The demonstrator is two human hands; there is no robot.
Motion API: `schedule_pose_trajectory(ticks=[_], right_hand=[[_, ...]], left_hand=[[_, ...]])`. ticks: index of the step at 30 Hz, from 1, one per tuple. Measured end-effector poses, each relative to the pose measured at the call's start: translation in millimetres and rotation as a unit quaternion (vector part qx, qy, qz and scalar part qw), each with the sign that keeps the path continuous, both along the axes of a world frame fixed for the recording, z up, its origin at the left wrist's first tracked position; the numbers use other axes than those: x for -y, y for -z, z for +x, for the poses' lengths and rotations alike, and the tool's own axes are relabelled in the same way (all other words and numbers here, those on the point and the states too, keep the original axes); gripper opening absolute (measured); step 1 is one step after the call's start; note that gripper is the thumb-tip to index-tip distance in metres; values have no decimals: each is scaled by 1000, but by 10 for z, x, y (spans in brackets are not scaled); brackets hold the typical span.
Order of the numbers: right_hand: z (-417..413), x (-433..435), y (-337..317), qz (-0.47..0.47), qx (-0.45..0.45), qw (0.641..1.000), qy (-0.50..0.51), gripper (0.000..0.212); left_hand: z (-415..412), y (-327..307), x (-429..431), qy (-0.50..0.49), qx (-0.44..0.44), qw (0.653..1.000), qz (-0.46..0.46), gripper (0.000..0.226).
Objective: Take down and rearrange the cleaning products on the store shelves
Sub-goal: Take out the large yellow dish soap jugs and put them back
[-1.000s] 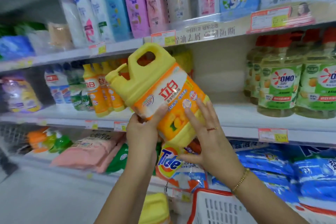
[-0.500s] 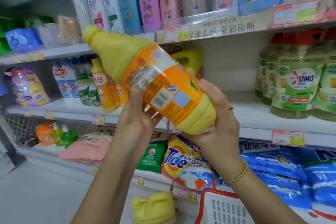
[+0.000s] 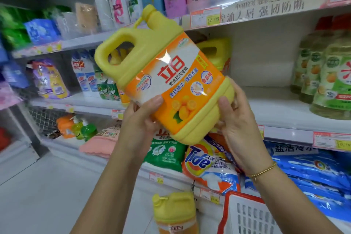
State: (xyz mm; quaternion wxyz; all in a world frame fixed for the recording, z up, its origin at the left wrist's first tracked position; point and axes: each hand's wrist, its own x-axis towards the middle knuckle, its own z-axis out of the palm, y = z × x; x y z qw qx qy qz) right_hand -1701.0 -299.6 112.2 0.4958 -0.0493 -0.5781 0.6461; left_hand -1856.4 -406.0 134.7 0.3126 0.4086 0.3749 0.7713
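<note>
Here the left hand and right hand each have a curled grip round the base of the tilted yellow plastic detergent jug with an orange label, in front of the white middle shelf.

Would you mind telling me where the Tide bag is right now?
In the head view, the Tide bag lies on the bottom shelf, centre-right, just below the held yellow jug, between a green bag and blue bags.
</note>
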Motion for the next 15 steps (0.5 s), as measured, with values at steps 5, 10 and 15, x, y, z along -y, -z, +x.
schedule_pose_trajectory(ticks=[5,10,15], right_hand=[[-216,199,121,376,222,859,265,98],[-331,253,221,384,172,832,363,99],[-129,108,82,306,116,896,300,100]], left_hand=[[179,52,-50,-113,87,990,-1,75],[365,6,-61,-149,69,986,7,68],[307,-84,-31,-105,-33,994,-26,104]])
